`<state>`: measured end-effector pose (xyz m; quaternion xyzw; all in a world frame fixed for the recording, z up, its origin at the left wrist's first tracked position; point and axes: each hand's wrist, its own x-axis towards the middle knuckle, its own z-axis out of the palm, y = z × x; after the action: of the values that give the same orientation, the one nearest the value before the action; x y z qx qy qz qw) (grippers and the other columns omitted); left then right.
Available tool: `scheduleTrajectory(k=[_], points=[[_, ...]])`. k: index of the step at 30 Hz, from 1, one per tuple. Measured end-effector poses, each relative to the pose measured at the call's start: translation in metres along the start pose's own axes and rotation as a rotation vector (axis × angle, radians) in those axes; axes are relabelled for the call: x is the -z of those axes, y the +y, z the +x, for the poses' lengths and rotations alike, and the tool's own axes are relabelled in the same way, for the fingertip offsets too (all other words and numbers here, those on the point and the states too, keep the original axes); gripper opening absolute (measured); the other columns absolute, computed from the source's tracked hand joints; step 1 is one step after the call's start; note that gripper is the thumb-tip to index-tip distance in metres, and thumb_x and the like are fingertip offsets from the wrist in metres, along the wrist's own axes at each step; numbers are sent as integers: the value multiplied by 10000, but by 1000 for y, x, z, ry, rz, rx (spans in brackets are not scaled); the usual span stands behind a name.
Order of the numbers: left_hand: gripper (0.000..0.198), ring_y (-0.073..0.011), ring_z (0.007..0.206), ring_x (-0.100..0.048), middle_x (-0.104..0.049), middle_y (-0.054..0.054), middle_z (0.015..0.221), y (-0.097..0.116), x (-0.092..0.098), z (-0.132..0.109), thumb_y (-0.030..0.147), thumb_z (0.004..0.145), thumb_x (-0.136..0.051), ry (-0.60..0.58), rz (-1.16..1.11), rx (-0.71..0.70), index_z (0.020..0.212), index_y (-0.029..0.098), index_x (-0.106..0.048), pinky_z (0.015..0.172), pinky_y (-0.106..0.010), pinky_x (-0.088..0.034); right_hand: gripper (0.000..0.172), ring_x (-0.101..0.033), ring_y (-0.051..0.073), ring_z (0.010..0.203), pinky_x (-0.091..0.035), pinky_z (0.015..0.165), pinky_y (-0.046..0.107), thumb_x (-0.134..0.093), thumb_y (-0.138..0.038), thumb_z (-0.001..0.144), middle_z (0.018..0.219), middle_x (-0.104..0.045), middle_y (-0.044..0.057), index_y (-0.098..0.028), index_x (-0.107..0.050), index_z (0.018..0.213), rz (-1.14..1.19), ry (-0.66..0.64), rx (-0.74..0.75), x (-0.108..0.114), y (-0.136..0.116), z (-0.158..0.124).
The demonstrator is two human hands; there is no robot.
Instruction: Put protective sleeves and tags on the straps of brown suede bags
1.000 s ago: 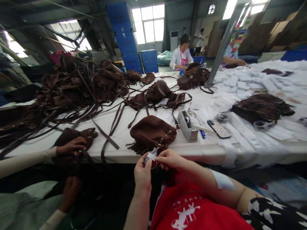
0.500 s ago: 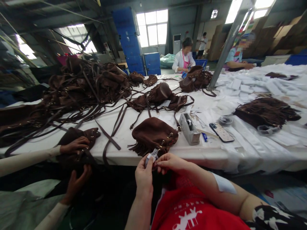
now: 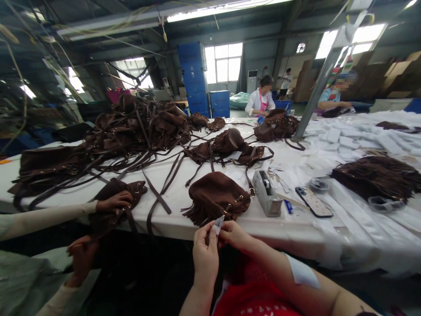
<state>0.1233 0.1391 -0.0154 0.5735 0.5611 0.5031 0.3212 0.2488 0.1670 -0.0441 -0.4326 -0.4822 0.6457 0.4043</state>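
At the table's front edge, my left hand (image 3: 206, 252) is closed, with a small pale tag (image 3: 217, 224) between thumb and fingers. My right hand (image 3: 233, 233) is pinched close against it; what its fingertips grip is hidden. Just beyond both hands lies a dark brown fringed drawstring bag (image 3: 215, 195) with gold eyelets. The tag is right by the bag's lower edge, and I cannot tell whether it is attached.
A tape dispenser (image 3: 267, 195), a blue item (image 3: 288, 206) and a phone (image 3: 313, 202) lie right of the bag. Brown bags (image 3: 144, 127) are heaped at left. A co-worker's hand (image 3: 116, 202) rests on another bag. A metal post (image 3: 317, 94) rises beyond.
The view has tilted up and turned slightly left. My hands stay together at the tag, which is now turned more upright. The co-worker's lower hand has dropped away from their bag.
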Motion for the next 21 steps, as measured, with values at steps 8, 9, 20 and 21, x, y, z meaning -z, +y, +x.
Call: scheduleTrajectory(k=[8, 9, 20, 21], points=[[313, -241, 957, -618, -629, -110, 1012, -13, 0, -8, 414, 858, -537, 17, 60, -133, 1037, 190, -663, 894, -430, -514, 513, -489, 88, 411, -370, 436, 217, -735, -608, 597, 501, -572, 0, -110, -625, 648, -30, 47, -116, 1, 10, 7], [306, -239, 959, -618, -623, -109, 1018, -15, 0, -8, 408, 860, -538, 21, 52, -141, 1038, 191, -661, 897, -432, -516, 472, -484, 81, 422, -365, 448, 215, -751, -561, 603, 521, -576, -5, -110, -630, 673, 0, 39, -114, 0, 8, 5], [394, -226, 940, -665, -611, -124, 1071, -29, 5, -4, 361, 783, -663, -4, -206, 79, 1104, 166, -545, 809, -388, -579, 284, -390, 56, 472, -267, 468, 197, -734, -380, 655, 527, -472, -58, -148, -578, 711, 634, -70, -274, -9, -9, -18], [453, -231, 947, -667, -613, -134, 1076, -28, 4, -4, 365, 761, -686, 10, -249, 121, 1125, 156, -515, 792, -382, -586, 305, -358, 53, 449, -239, 448, 198, -733, -402, 662, 504, -444, -67, -150, -568, 706, 637, -64, -291, -10, -8, -17]])
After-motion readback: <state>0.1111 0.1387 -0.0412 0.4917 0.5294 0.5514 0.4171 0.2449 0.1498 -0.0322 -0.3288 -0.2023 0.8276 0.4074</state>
